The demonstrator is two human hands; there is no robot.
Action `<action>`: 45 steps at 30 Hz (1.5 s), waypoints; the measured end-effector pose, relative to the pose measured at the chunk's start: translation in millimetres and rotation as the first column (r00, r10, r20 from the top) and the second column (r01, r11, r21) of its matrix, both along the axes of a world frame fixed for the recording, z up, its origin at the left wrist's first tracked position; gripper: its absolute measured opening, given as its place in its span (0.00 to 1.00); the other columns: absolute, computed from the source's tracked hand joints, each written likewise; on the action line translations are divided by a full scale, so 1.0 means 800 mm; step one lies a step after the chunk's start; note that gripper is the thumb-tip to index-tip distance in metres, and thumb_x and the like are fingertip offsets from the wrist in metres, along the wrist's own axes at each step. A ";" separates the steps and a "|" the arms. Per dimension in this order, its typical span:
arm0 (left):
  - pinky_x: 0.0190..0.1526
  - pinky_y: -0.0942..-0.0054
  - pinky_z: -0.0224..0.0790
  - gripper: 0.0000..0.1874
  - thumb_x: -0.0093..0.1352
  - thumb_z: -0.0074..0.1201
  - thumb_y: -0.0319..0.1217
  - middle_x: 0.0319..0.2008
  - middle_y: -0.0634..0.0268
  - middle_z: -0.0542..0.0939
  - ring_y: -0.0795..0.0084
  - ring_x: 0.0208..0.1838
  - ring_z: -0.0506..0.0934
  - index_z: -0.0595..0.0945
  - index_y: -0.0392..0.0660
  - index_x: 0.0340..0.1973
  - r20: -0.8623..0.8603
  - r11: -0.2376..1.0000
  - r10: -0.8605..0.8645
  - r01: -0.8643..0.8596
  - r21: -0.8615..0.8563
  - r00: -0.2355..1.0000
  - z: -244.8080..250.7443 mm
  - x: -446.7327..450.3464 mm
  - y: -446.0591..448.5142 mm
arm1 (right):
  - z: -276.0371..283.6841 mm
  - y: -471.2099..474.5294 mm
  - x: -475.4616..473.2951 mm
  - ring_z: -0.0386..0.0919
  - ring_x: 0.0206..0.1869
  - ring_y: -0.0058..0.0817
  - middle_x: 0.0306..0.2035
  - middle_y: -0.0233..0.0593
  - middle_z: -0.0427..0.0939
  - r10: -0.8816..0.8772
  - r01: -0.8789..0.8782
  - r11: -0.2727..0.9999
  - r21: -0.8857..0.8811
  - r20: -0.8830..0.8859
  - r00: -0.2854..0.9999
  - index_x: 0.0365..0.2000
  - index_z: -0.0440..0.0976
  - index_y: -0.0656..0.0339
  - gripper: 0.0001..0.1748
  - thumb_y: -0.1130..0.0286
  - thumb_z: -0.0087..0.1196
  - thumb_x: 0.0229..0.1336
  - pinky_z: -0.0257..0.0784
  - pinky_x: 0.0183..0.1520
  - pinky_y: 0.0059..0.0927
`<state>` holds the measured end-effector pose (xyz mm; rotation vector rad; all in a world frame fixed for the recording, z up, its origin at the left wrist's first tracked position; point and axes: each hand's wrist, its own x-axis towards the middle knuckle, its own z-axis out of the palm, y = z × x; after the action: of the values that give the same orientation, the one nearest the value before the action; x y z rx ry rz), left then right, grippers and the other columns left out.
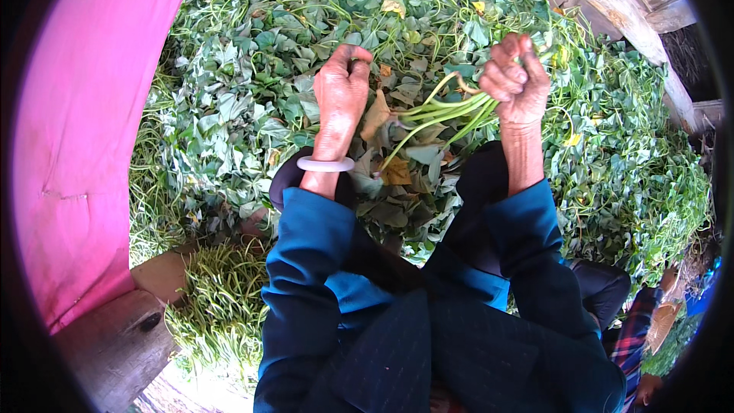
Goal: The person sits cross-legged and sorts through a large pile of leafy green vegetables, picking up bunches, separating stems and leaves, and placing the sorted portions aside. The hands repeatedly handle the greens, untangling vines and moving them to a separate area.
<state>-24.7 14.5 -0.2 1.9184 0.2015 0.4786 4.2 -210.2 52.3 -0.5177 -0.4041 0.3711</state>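
Observation:
My right hand [516, 77], raised at the upper right of centre, is closed on a bunch of long green leaf stems [459, 110], which hang down and to the left from it. Left of it, my left hand [344, 71] is held up with its fingers curled; whether something thin is between them cannot be told. A pale bangle [325, 164] is on my left wrist. Below both hands, a thick heap of green leafy vines [246, 97] covers the ground, with some brown and yellow leaves [397, 172] between my knees.
A pink cloth [86, 126] hangs along the left side, above a wooden log [117, 344]. Cut green stems [223, 304] lie in a pile near the log. A curved wooden beam [608, 0] borders the upper right. Another person's plaid sleeve [633, 321] shows at the lower right.

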 end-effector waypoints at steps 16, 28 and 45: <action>0.48 0.63 0.62 0.15 0.59 0.47 0.27 0.35 0.58 0.76 0.58 0.46 0.70 0.81 0.45 0.41 -0.372 0.590 -0.658 0.755 0.285 0.655 -0.024 -0.035 -0.011 | -0.008 -0.052 -0.004 0.53 0.12 0.10 0.16 0.24 0.62 0.189 -0.242 0.923 0.300 0.195 0.962 0.28 0.63 0.59 0.13 0.63 0.37 0.66 0.53 0.13 0.15; 0.47 0.65 0.65 0.11 0.61 0.53 0.32 0.36 0.58 0.79 0.58 0.42 0.74 0.80 0.45 0.38 -0.393 0.539 -0.742 0.832 0.132 0.543 -0.017 -0.038 -0.017 | -0.004 -0.078 -0.010 0.51 0.08 0.08 0.14 0.25 0.63 0.196 -0.261 0.934 0.244 0.262 0.945 0.28 0.63 0.59 0.12 0.62 0.39 0.65 0.49 0.11 0.14; 0.48 0.65 0.59 0.13 0.56 0.54 0.27 0.35 0.63 0.74 0.62 0.44 0.70 0.77 0.44 0.38 -0.145 0.493 -0.575 0.482 0.725 0.805 -0.026 -0.044 -0.014 | -0.006 -0.076 -0.015 0.52 0.11 0.12 0.15 0.24 0.61 0.043 -0.067 0.983 0.169 0.141 0.989 0.27 0.64 0.58 0.12 0.64 0.38 0.65 0.54 0.14 0.16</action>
<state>-60.1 2.9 -21.3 2.5791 -0.7973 0.2435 -7.7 -270.6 47.7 -0.3628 -0.5796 0.3512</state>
